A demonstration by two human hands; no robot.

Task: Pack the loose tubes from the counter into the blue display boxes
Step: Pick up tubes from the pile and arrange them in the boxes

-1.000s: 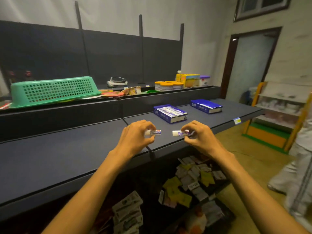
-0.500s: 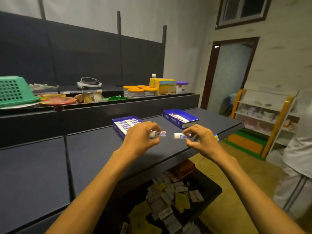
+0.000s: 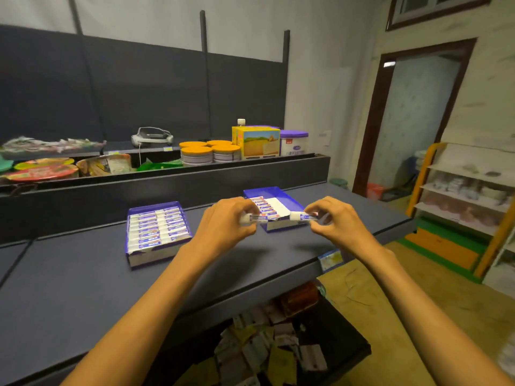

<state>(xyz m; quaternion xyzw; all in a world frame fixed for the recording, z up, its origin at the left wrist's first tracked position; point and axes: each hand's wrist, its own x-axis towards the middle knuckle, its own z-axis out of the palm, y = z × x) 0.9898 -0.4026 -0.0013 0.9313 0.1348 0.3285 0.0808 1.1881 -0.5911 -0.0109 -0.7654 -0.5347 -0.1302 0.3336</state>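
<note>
Two blue display boxes stand on the dark counter [image 3: 83,280]. The left box [image 3: 156,228] is packed with rows of white-and-blue tubes. The right box [image 3: 292,203] holds one row of tubes along its left side, and its white floor shows beside them. My left hand [image 3: 223,221] pinches a small white tube [image 3: 257,218] just above the right box's near edge. My right hand [image 3: 331,218] pinches a second tube [image 3: 303,216] at that box's near right corner. Both tubes lie level, caps pointing left.
A raised back ledge carries orange-lidded tubs [image 3: 207,151], a yellow carton [image 3: 259,142], a purple-lidded can [image 3: 292,142], a headset [image 3: 152,136] and snack packs. A black bin of sachets [image 3: 278,349] sits under the counter. A doorway and an orange-framed rack [image 3: 468,196] are at the right.
The view has shifted right and closer to the boxes. Both hands have carried their tubes forward, from over the bare counter to the near edge of the right box.
</note>
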